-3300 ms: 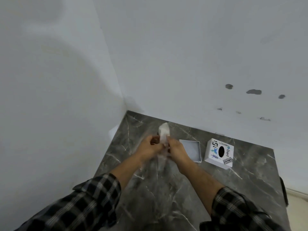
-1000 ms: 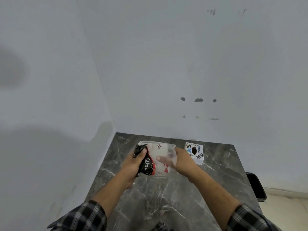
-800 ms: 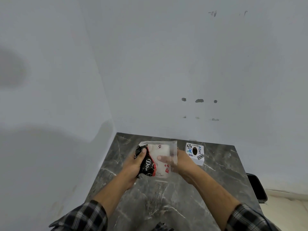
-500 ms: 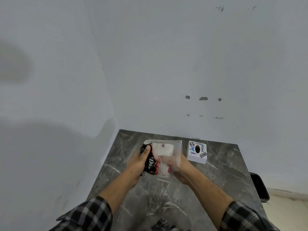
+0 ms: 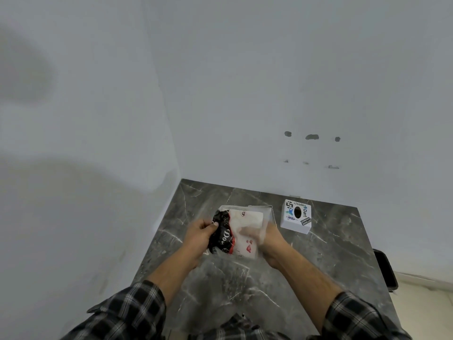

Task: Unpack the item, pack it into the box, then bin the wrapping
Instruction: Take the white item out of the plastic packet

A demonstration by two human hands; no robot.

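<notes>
A clear plastic wrapping (image 5: 266,213) holds a folded item (image 5: 241,238) printed in black, white and red. My left hand (image 5: 198,238) grips the item's black end, which sticks out of the wrapping's left side. My right hand (image 5: 269,244) holds the wrapping's right side from underneath, its fingers showing blurred through the plastic. Both hands hold it just above the grey marble table (image 5: 331,253). A small white box (image 5: 296,215) with stickers and a black oval spot on top stands on the table to the right of the wrapping.
White walls meet in a corner close behind the table's far left. A dark object (image 5: 384,271) sits on the floor beyond the table's right edge. My plaid sleeves fill the bottom of the view.
The black end of the item has come further out of the wrapping on the left. My right hand has slid under and behind the plastic. The box has not moved.
</notes>
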